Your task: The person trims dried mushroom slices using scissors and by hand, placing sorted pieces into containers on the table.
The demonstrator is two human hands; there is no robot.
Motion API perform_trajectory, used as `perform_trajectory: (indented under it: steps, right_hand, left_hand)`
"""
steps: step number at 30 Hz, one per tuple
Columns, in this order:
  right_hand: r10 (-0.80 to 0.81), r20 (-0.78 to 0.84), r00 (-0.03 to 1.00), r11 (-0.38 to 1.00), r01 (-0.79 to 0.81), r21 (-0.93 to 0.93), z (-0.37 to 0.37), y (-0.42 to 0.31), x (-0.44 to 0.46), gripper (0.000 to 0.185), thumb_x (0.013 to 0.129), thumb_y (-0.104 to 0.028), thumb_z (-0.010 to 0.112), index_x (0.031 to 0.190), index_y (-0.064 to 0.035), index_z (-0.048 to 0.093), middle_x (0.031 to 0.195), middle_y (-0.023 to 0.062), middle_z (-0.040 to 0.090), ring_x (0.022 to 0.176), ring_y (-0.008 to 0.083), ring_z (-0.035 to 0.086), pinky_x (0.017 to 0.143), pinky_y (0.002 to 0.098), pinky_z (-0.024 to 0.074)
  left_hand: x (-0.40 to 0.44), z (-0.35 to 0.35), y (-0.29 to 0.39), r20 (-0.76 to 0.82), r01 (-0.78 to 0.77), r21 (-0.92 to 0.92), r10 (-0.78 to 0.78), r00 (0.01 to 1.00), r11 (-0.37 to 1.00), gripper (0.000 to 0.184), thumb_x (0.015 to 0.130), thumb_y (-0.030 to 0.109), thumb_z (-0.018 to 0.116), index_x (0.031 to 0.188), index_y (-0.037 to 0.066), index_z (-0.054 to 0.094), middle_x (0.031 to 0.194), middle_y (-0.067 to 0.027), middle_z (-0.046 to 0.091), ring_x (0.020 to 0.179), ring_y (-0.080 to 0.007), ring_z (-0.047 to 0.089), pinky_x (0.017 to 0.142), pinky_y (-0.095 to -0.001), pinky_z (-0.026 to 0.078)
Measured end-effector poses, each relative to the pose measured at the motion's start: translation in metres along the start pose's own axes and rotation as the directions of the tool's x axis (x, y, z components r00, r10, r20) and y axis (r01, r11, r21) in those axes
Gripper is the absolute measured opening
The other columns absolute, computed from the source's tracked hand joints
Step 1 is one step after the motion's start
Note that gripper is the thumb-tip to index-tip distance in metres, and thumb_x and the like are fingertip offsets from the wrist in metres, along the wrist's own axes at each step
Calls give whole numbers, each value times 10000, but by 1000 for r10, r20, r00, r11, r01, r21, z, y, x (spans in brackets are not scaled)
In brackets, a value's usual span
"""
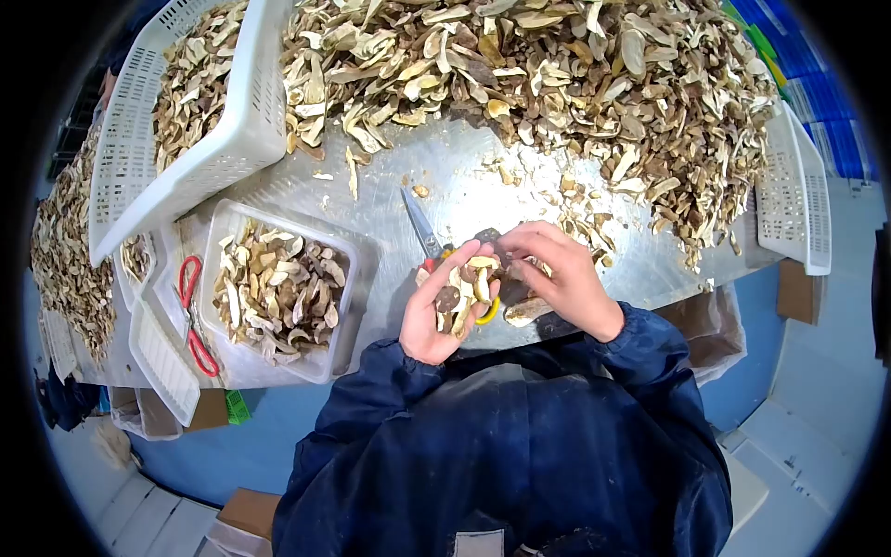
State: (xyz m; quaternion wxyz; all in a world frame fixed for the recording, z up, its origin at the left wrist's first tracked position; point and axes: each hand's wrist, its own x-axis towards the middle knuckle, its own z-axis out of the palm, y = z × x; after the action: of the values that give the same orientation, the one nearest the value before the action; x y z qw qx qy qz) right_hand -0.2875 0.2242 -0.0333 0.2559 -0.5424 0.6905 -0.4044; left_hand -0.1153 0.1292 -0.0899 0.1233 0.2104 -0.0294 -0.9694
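My left hand point(429, 320) is cupped palm up, its fingers curled around several dried mushroom slices point(469, 286). My right hand point(574, 283) is close beside it over the metal table, thumb and fingers pinched together at a dark mushroom slice point(489, 237). Partly beneath my hands lies a pair of scissors point(420, 223), blades pointing away from me; a yellow handle loop shows below. To the left, a white plastic tub point(347, 306) holds sliced dried mushrooms.
A large heap of dried mushroom slices point(557, 84) covers the back of the table. At the left stand a white perforated basket point(251, 121) and red-handled scissors point(190, 316). Another white basket point(794, 195) is at the right edge. Scraps lie scattered on the metal tabletop point(390, 186).
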Motion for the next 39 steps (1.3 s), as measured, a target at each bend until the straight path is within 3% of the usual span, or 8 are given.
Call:
perform_trajectory:
  steps: [15,20,23,25,31,35,38,39]
  right_hand:
    - [306,-111,945,948,-293,124,2,15,3,44,825,-8,611,831,13,572,642,27,564,567,65,508,520,220,416]
    - [378,-99,921,926,-373,65,-12,13,7,172,833,-50,622,999,-7,618,618,34,563,545,70,494,491,230,388]
    - [356,-2,934,934,-356,2,-17,16,4,214,830,-55,627,1041,-19,623,627,43,567,536,77,489,490,241,391]
    - [365,-7,931,930,-364,56,-14,12,3,203,824,-53,631,1023,-13,625,635,46,573,543,80,494,498,242,395]
    - [315,-7,949,946,-313,85,-12,15,0,194,829,-39,618,1020,-6,621,652,39,581,577,68,509,521,224,398]
    - [365,-13,931,923,-360,139,-22,7,-2,191,835,-34,608,1022,3,620,671,27,584,593,59,514,530,215,402]
    - [365,-9,931,913,-357,198,-24,8,-3,185,846,-35,596,1024,8,619,678,16,583,598,55,516,527,209,403]
    - [361,-10,933,912,-350,213,-24,8,-4,183,850,-36,591,1025,8,618,681,13,582,600,54,517,526,207,403]
  left_hand:
    - [-26,-3,15,-46,52,-222,-64,997,974,299,993,223,405,1208,44,512,1154,-90,576,1002,-207,590,760,-326,552]
    - [-78,4,70,-133,-382,163,403,905,910,232,965,250,456,1071,65,546,906,-61,569,789,-128,565,593,-238,511]
    - [-110,18,101,-109,-628,629,852,513,459,209,932,183,489,1054,34,572,871,-45,562,812,-120,551,693,-244,480]
    - [-121,0,121,40,-493,865,967,251,92,247,902,149,535,1106,14,568,894,-46,562,841,-121,540,781,-249,442]
    - [-134,-3,146,242,-74,970,922,302,-231,403,851,96,609,1230,-5,519,1169,-110,544,1095,-178,506,952,-289,383]
    - [-164,-26,148,50,-286,958,987,153,-4,386,874,150,590,1212,-24,521,1175,-128,551,1101,-193,515,940,-309,400]
    - [-195,-66,142,10,397,917,998,66,-35,324,914,187,558,1148,-36,551,1041,-98,611,909,-170,582,798,-296,468]
    - [-199,-77,139,-190,344,929,975,119,139,304,919,189,553,1126,-33,561,996,-78,619,844,-151,579,745,-278,469]
